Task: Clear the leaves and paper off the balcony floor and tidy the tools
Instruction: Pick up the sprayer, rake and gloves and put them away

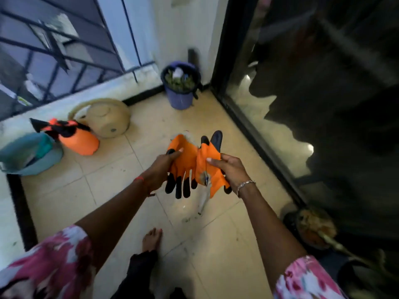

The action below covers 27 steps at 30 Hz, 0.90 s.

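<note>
I hold a pair of orange work gloves with black fingertips above the tiled balcony floor (112,190). My left hand (158,169) grips the left glove (183,160), whose black fingers hang downward. The right glove (208,160) is pinched by my right hand (232,169), with its black fingertips pointing up. A pale scrap, paper or a dry leaf (203,201), shows just below the gloves; I cannot tell whether it hangs or lies on the floor. A few small bits of debris (187,219) lie on the tiles nearby.
Along the left wall stand a teal basin (30,160), an orange spray bottle (78,140) and a beige watering can (105,117). A purple pot with leaves and paper (180,87) sits in the far corner. A glass sliding door (302,104) runs along the right; a broom head (313,225) lies by it.
</note>
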Available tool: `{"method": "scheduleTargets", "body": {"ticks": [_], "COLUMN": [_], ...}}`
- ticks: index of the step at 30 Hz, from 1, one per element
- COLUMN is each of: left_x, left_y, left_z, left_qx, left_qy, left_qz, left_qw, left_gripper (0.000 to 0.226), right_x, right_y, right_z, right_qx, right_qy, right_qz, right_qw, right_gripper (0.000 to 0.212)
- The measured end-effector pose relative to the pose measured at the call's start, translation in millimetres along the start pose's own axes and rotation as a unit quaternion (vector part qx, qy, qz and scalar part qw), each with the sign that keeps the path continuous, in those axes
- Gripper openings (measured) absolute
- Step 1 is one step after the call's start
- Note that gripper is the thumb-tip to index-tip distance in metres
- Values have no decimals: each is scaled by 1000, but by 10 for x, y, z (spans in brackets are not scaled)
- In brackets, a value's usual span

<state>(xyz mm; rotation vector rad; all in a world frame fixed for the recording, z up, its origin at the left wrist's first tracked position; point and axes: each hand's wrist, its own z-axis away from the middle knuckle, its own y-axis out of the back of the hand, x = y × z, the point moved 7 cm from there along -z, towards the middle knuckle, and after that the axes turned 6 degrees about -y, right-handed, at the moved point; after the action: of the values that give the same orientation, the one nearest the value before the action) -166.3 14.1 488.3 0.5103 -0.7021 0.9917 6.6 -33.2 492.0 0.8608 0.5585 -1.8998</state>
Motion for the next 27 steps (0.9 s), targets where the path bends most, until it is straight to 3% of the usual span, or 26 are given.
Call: {"method": "scheduleTargets", "body": {"ticks": [3,7,11,13,15,20,24,27], "left_x": [683,1207,1305,1363,1424,1609,1579,1564], "left_y": [165,424,871,1107,1249,1546,1774,1983], "left_z": [586,1106,1226,1231,1218,1192,1017,903], "left_qx": [-102,-131,-23,34,55,102,104,131], "left_qy": [-48,-116,-152,-154,-152,-160,-133,-119], "left_qz": [53,38,97,129,150,213,362,447], "left_qw": [992,984,983,979,975,958,917,877], "left_gripper": [55,50,24,26,36,18,46,65], "right_x": [-701,-1211,-1536,-1674,-1816,-2024,-2235,-2434], "right_y": [-251,-794,-1334,-1554,-1708,-2013,-2313,-2601], "right_z": [644,1142,1221,1176,1133,961,737,727], "right_qx": [-42,-136,-194,-206,-194,-135,-185,-330], "right_qy": [37,57,65,78,107,156,121,71], "right_qz": [15,77,113,150,172,159,148,86], "right_qw": [998,986,972,964,960,965,964,937], "right_gripper": [5,12,14,14,19,26,8,5]}}
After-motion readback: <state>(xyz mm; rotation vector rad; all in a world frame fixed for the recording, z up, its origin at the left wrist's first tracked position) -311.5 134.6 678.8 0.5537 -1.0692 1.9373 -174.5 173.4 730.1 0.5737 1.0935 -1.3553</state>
